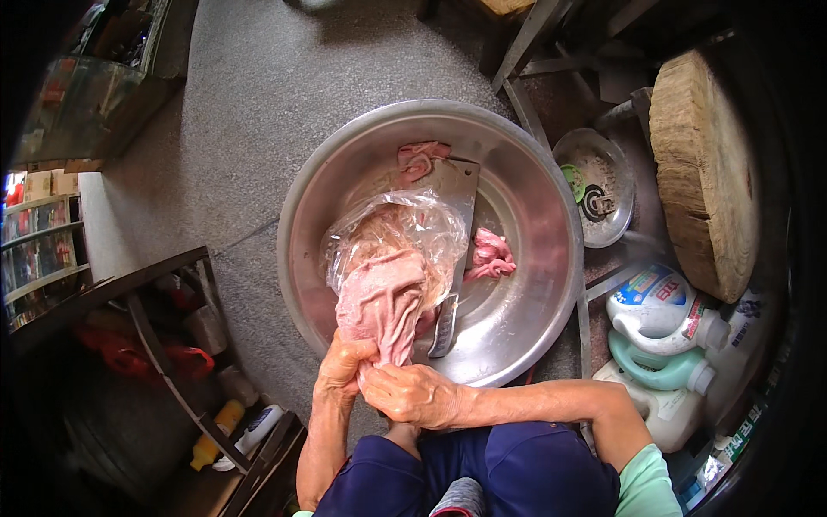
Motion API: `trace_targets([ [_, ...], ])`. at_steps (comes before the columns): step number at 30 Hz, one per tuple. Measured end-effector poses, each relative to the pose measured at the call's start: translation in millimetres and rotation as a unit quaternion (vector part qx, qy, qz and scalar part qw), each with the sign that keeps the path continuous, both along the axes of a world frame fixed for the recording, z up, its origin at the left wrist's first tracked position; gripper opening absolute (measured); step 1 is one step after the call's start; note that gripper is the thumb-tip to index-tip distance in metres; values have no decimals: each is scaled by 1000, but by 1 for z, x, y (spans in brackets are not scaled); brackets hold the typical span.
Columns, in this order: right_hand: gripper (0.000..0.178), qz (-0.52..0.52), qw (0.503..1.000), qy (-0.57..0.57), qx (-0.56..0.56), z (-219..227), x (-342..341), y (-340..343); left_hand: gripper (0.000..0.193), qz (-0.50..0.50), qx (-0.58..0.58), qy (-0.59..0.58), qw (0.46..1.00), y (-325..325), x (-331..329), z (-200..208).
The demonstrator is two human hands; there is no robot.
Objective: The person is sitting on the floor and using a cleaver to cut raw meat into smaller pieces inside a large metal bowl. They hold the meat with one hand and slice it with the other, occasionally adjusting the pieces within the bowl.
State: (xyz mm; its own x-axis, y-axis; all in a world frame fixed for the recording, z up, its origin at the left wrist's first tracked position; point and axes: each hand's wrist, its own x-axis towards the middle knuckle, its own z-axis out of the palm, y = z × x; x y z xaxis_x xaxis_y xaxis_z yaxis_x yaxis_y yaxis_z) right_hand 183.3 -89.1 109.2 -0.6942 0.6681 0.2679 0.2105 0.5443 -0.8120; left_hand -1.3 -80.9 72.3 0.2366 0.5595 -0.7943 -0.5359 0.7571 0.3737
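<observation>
A pale pink, wrinkled piece of raw offal (383, 297), looking like a stomach, hangs over the near left rim of a large metal basin (525, 327). My left hand (345, 364) is closed around its near left edge. Beside it my right hand (412, 395) has its fingers curled on the narrow near end. Behind the offal, a clear plastic bag (431, 222) with pale contents lies in the basin. A cleaver (463, 191) lies partly under the bag, its handle (444, 326) toward me. Small raw meat pieces (491, 256) lie right of it, another scrap (419, 159) at the far side.
On the right stand a thick round wooden block (702, 177), a metal bowl (612, 224) with small items, and several plastic jugs (655, 310). A low wooden shelf (164, 362) with bottles is at left. Grey speckled floor (250, 112) surrounds the basin.
</observation>
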Motion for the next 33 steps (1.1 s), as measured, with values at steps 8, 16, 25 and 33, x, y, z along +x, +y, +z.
trace_targets([
  [8, 27, -335, 906, -209, -156, -21, 51, 44, 68, 37, 22, 61, 997, 7, 8, 27],
  [16, 65, -405, 805, -208, -380, -112, 51, 29, 76, 78, 9, -17, 997, -7, 5, 10],
  [25, 27, -368, 584, 169, -703, -66, 91, 28, 79, 110, 24, -37, 993, -24, 2, 3],
  [33, 25, -414, 839, -171, -308, 19, 137, 38, 82, 110, 58, 3, 992, -19, 7, 5],
])
